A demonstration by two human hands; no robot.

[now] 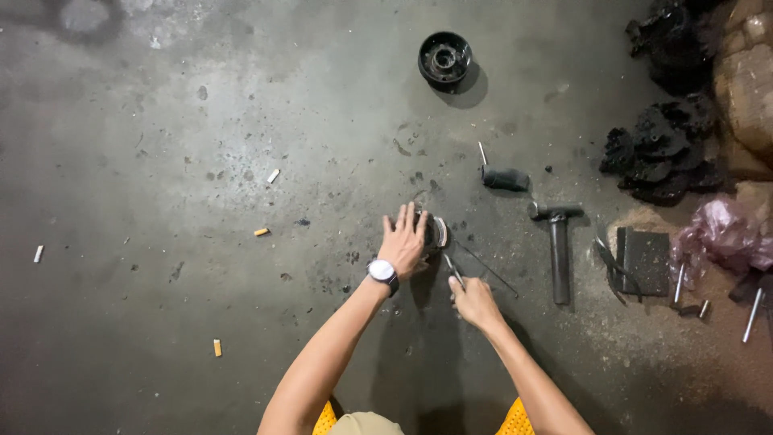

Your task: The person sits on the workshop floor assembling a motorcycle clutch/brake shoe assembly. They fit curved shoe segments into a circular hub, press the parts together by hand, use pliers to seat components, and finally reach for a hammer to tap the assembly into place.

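Observation:
My left hand, with a wristwatch on the wrist, rests palm down on a round dark metal part on the concrete floor, fingers spread over its top. My right hand is closed around a thin metal tool whose tip points up toward the round part. A thin wire or rod lies on the floor just right of that tool.
A hammer lies right of my hands, a short black-handled tool above it. A black round housing stands farther away. Greasy black parts, a dark flat block, pliers, bolts and a pink bag crowd the right.

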